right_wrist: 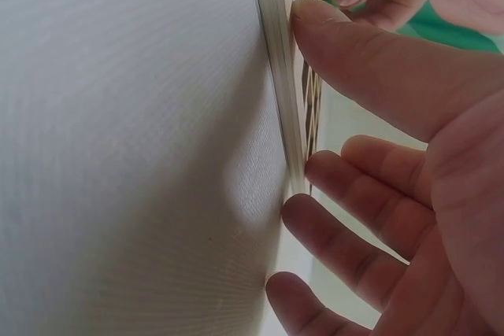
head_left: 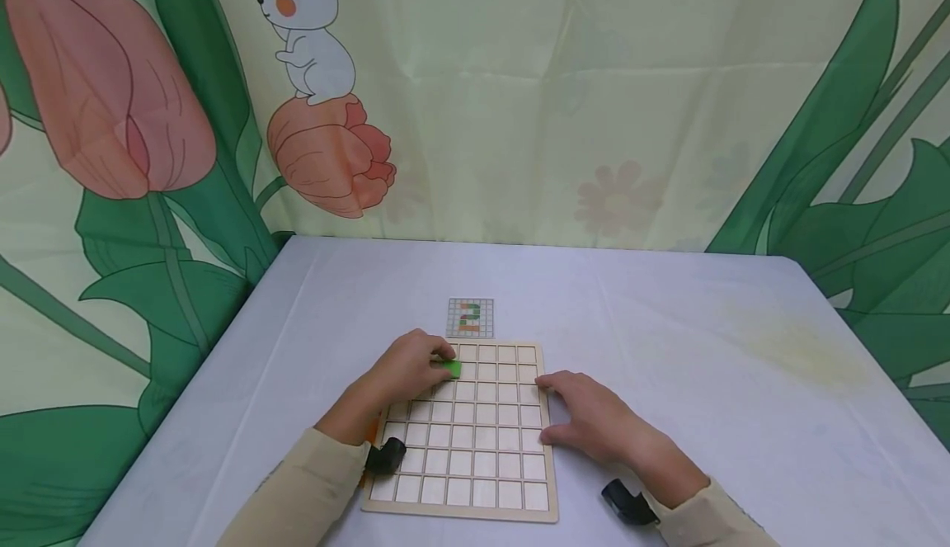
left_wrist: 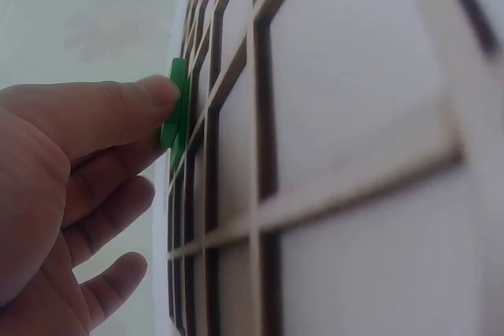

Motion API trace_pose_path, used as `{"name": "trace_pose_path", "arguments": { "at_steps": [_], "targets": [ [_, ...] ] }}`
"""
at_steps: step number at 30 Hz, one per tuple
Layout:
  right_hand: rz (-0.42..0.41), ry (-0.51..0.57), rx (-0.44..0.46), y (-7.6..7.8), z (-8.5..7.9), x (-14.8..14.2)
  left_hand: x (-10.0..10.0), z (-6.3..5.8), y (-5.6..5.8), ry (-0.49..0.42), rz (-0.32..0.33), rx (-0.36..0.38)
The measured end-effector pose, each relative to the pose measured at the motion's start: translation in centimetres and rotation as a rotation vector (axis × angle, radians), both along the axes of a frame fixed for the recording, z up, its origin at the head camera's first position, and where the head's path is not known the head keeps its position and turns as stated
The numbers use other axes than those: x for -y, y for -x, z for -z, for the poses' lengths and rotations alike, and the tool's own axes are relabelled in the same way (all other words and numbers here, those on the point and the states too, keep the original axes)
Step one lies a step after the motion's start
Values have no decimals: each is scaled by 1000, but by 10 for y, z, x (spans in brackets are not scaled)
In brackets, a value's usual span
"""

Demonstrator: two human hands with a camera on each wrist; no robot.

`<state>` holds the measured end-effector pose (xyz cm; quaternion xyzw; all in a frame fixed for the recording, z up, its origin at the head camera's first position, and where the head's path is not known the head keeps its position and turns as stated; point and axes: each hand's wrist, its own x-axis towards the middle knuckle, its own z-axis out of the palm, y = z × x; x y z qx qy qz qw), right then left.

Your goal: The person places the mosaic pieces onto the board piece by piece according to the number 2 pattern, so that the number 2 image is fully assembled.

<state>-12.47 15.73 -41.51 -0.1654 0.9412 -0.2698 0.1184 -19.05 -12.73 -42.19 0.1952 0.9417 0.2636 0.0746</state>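
My left hand [head_left: 411,367] pinches a small green square tile [head_left: 453,368] between thumb and fingers, over the upper rows of a wooden grid board [head_left: 460,514]. In the left wrist view the green tile [left_wrist: 175,108] stands slightly tilted against the grid's dividers. The thumb and fingertips of my right hand [head_left: 590,415] touch the board's right edge, with the fingers spread and gently bent. Seen from the right wrist, the thumb lies on the board's rim [right_wrist: 277,60] and the lower fingers hang beside it. The grid's cells show pale bottoms.
Just beyond the board's far edge lies a small gridded card [head_left: 471,318] with an orange and green pattern. Something orange [head_left: 371,431] peeks out under my left wrist at the board's left side. A white cloth [head_left: 668,324] covers the table; a printed curtain [head_left: 482,118] hangs behind.
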Motion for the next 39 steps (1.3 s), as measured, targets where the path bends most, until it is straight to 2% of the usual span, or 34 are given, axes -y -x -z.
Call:
{"name": "trace_pose_path", "arguments": {
  "at_steps": [14, 28, 39],
  "targets": [
    [16, -3, 7, -1, 1, 1, -13, -1, 0, 4, 42, -1],
    [8, -3, -5, 0, 1, 1, -19, 3, -1, 19, 37, -40],
    [5, 5, -12, 0, 2, 0, -18, 2, -3, 28, 12, -31]
  ]
}}
